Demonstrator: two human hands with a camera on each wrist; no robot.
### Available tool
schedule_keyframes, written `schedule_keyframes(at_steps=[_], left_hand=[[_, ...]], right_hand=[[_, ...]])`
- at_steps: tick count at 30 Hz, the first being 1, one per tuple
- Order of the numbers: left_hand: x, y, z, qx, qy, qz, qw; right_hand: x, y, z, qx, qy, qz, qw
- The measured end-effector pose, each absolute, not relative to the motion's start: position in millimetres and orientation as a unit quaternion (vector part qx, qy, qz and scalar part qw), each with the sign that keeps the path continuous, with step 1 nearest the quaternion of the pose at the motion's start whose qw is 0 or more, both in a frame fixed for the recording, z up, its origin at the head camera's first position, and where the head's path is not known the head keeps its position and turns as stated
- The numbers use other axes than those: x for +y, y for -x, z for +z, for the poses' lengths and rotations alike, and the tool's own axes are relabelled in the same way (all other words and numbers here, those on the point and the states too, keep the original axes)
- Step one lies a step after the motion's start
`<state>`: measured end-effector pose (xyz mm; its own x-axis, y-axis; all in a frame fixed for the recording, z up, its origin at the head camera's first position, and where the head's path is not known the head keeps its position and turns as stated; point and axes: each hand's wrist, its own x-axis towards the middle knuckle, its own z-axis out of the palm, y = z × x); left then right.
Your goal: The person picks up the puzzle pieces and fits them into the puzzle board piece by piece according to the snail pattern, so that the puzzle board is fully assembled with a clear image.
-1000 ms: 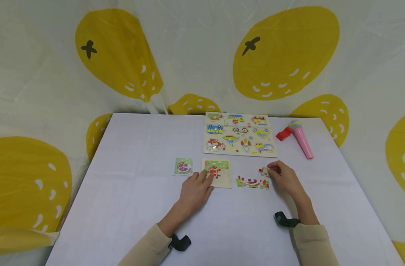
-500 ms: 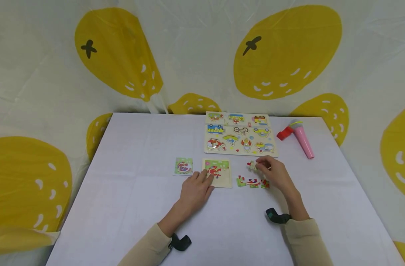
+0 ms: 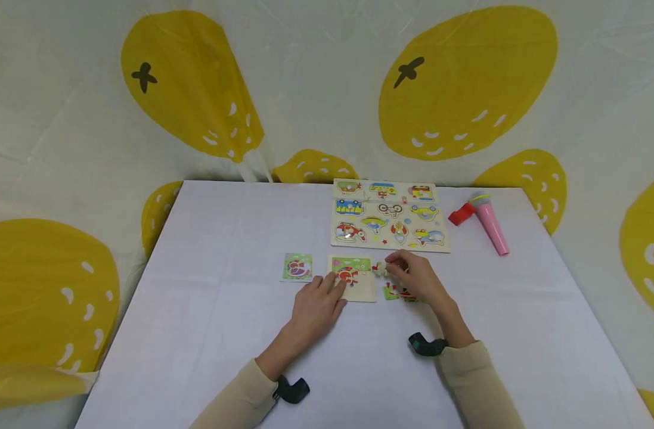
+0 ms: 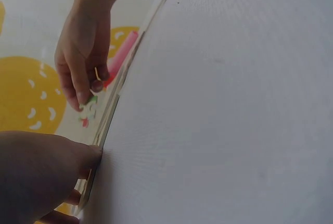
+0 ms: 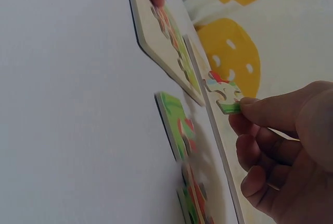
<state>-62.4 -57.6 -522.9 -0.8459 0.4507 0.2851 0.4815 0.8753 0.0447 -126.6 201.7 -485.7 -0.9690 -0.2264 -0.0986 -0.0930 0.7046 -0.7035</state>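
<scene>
My right hand (image 3: pixel 419 279) pinches a jigsaw piece (image 5: pixel 223 94) between thumb and fingers. The piece is pale with green and red parts, held raised just right of a small wooden puzzle tray (image 3: pixel 365 293). Fitted pieces (image 3: pixel 353 264) cover the tray's upper part; bare wood shows lower down. My left hand (image 3: pixel 317 305) rests on the tray's left side, index finger on the red picture. In the left wrist view its thumb (image 4: pixel 89 156) touches the tray's edge. Loose pieces (image 5: pixel 174 122) lie right of the tray, partly hidden by the right hand in the head view.
A small picture card (image 3: pixel 297 268) lies left of the tray. Behind stands a larger wooden vehicle puzzle board (image 3: pixel 388 241). At the back right lie a pink toy microphone (image 3: pixel 492 229) and a red object (image 3: pixel 461 214). A fruit-print sheet (image 3: pixel 316 89) hangs behind the table.
My right hand has carried the pinched jigsaw piece leftward, from beyond the loose pieces to beside the tray's right edge. The left hand has stayed on the tray.
</scene>
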Motion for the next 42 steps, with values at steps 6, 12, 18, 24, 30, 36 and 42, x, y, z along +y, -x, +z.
schedule_keyframes(at_steps=[6,12,18,24,30,36,42], left_hand=[[-57.4,62.7,-523.1,-0.959,0.243,-0.056,0.134],[-57.0,63.5,-524.2,-0.96,0.243,-0.055,0.126],[-56.5,63.3,-523.6,-0.961,0.243,-0.051,0.126],[-56.6,63.2,-524.2,-0.96,0.243,-0.053,0.13],[-56.5,63.4,-523.4,-0.958,0.244,-0.052,0.141],[-56.4,64.0,-521.9,-0.96,0.245,-0.046,0.129],[-61.1,63.7,-517.9,-0.963,0.237,-0.077,0.106]], right_hand=[[187.9,127.0,-488.5,0.911,0.107,-0.387,0.097],[175.8,127.3,-492.1,0.913,0.122,-0.376,0.107],[169.2,127.2,-494.9,0.919,0.132,-0.356,0.102],[166.7,126.9,-496.0,0.923,0.129,-0.349,0.096],[165.6,125.9,-496.7,0.92,0.16,-0.344,0.094],[161.8,125.0,-497.3,0.921,0.178,-0.333,0.096],[159.5,124.7,-496.2,0.92,0.179,-0.334,0.1]])
